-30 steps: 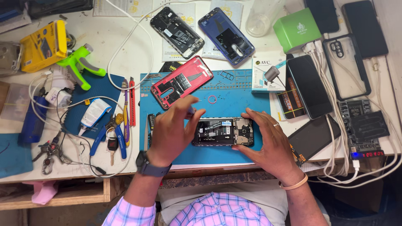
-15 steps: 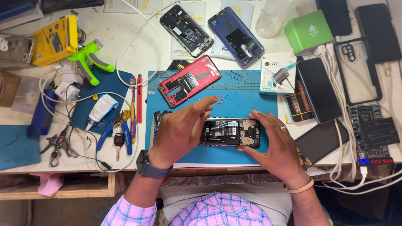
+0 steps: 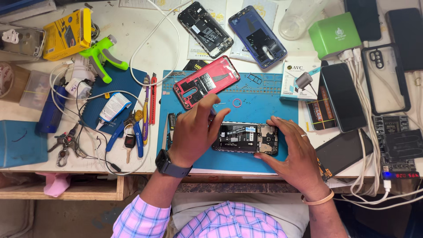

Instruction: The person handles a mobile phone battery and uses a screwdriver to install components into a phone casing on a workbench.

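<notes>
An opened phone (image 3: 246,138) with its board and battery exposed lies on a blue work mat (image 3: 264,101). My left hand (image 3: 196,130) covers the phone's left end, fingers curled over its top edge. Whether that hand pinches a small tool is hidden. My right hand (image 3: 295,152) braces the phone's right end, with the thumb along the lower edge and the fingers on the top right corner. A red phone back frame (image 3: 205,82) rests on the mat just above my left hand. A small pink ring (image 3: 237,103) lies between them.
Two more opened phones (image 3: 205,29), (image 3: 257,36) lie at the back. A green box (image 3: 333,34), charger box (image 3: 299,81) and dark phones (image 3: 343,97) sit right, with white cables (image 3: 363,114). At the left are a green glue gun (image 3: 102,55), yellow box (image 3: 67,34), keys and pliers (image 3: 66,143).
My left hand has slid from above the phone onto its left end. My right hand has closed in on the right end. The view has shifted slightly.
</notes>
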